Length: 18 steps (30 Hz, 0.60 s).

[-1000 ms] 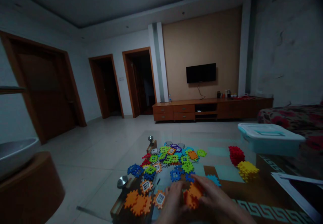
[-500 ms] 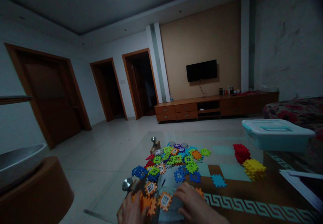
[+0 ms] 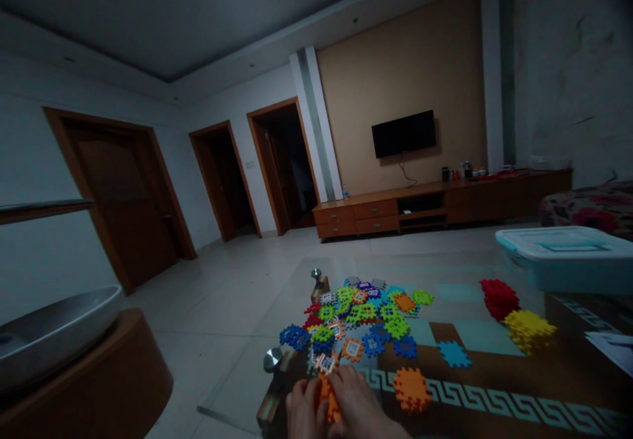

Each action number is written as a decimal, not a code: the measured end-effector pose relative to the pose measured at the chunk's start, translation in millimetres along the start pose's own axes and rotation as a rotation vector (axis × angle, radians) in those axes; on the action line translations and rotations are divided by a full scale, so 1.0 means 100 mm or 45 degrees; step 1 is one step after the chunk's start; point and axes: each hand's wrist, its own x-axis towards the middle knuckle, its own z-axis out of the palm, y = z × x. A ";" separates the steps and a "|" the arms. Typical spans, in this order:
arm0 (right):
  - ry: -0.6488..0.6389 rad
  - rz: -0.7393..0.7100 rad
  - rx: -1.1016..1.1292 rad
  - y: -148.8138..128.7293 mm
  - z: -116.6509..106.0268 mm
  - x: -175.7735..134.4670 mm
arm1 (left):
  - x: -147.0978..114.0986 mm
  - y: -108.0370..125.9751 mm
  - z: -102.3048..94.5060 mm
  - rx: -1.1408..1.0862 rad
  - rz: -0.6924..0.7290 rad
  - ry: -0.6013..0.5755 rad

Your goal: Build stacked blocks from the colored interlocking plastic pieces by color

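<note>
Orange interlocking tiles [image 3: 327, 396] are clasped between the left hand [image 3: 302, 407] and right hand [image 3: 357, 401] at the table [image 3: 494, 366] edge, one orange stack [image 3: 411, 389] already set just right of them, while the mixed pile [image 3: 361, 320] beyond is left unsorted.

At the bottom centre of the frame a small bunch of orange interlocking tiles [image 3: 326, 396] is pinched between the left hand [image 3: 302, 409] and the right hand [image 3: 360, 405]. The tiles are flat plastic squares with toothed edges, and they stand on edge, pressed face to face, over the near left corner of the table. Only their upper edges and a strip of one side show between the fingers; how many there are cannot be told. Both hands close around them from either side, thumbs close together.
</note>
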 end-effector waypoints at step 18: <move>0.313 -0.133 0.134 0.74 -0.77 -0.50 | 0.02 0.03 0.12 -0.544 0.195 0.290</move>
